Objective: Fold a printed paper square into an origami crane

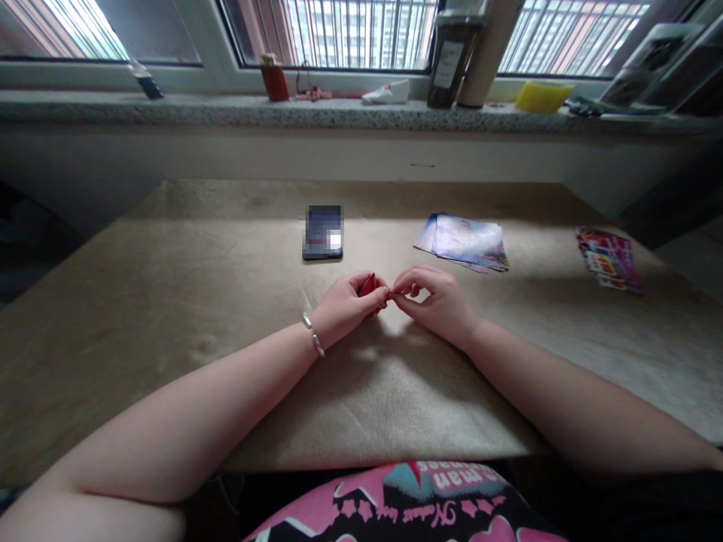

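Observation:
My left hand (353, 301) is closed around a small red object (368, 285), perhaps folded paper or a packet; most of it is hidden by the fingers and thumb. Close against the left thumb tip, my right hand (432, 297) pinches thumb and forefinger together, and whatever lies between them is too small to make out. Both hands are just above the middle of the table. Beyond them lies a dark phone-like rectangle (323, 233), its surface blurred. A fanned stack of pale blue and purple cards (468, 239) rests behind my right hand.
Colourful pink and red cards (608, 260) lie at the right of the covered table (169, 301). On the stone windowsill (215, 113) stand a red cup-like container (274, 79), a dark labelled jar (449, 64) and a yellow object (543, 96).

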The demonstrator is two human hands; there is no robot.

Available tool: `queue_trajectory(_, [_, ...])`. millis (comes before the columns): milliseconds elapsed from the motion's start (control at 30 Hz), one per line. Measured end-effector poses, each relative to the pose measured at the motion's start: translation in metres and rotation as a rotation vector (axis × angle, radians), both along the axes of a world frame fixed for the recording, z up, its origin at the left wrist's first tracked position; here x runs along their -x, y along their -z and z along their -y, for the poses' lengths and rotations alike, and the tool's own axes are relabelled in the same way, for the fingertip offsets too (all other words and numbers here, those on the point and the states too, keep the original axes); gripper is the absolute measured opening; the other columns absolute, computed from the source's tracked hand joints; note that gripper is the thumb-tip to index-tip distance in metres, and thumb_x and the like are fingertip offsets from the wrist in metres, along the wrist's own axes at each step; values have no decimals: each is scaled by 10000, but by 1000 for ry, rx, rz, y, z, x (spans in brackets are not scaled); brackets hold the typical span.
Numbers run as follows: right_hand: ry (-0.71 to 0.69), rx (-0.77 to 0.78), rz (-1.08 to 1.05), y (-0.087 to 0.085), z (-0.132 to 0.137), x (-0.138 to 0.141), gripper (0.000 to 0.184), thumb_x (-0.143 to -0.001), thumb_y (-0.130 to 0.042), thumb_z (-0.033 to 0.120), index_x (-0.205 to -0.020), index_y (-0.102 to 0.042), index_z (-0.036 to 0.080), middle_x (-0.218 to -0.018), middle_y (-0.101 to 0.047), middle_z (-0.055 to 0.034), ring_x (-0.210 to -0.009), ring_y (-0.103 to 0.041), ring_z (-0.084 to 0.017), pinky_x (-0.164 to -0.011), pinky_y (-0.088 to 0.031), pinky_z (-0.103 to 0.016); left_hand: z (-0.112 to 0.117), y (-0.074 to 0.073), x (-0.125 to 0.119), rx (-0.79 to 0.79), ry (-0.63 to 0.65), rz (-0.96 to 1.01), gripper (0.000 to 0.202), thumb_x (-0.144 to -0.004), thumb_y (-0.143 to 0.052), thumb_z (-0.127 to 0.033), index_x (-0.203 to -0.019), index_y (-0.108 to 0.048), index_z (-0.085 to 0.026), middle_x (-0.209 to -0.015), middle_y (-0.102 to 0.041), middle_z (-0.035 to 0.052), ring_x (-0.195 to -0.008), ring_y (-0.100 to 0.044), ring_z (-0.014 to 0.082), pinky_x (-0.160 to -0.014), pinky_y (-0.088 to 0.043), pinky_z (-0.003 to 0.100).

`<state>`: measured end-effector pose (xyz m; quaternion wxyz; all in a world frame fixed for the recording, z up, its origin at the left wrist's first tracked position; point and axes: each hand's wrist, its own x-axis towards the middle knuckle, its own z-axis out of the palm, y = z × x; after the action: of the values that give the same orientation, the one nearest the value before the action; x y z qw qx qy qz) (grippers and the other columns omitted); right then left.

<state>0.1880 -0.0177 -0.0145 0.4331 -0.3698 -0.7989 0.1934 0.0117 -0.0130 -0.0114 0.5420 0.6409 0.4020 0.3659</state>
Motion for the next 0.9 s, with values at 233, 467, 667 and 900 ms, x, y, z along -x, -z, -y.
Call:
queue_trajectory(233, [-26, -14, 4, 4, -1, 0, 87, -751, -607, 139, -717, -568, 209, -746, -611, -14, -670, -536, -124, -570, -450, -254, -1, 0, 0, -17, 20, -50, 225, -761, -598, -355, -703, -531, -148, -589, -509, -36, -515, -439, 67, -493, -343, 187])
queue_trajectory(467, [-51, -38, 10, 3, 0, 0, 93, -750, -609, 134, -717, -564, 209, -750, -618, -17, -672, -543, -124, -569, -453, -251, 0, -1, 0, -17, 25, -55, 196, -753, -592, -330, -712, -542, -145, -583, -505, -36, -521, -438, 69, -496, -339, 185])
queue_trajectory(667, [-59, -114, 58, 2, 0, -1, 79, -770, -608, 159, -721, -570, 207, -736, -622, -22, -680, -545, -130, -576, -449, -255, -1, 1, 0, -25, 18, -60, 172, -747, -577, -307, -704, -539, -144, -561, -482, -45, -515, -424, 68, -487, -328, 180])
queue_trajectory(900, [-57, -159, 73, 3, -1, -3, 67, -800, -604, 180, -745, -590, 214, -757, -636, -23, -715, -561, -137, -611, -462, -264, -2, 0, 1, -27, 39, -41, 197, -761, -579, -331, -713, -537, -144, -573, -486, -42, -524, -430, 71, -502, -338, 189])
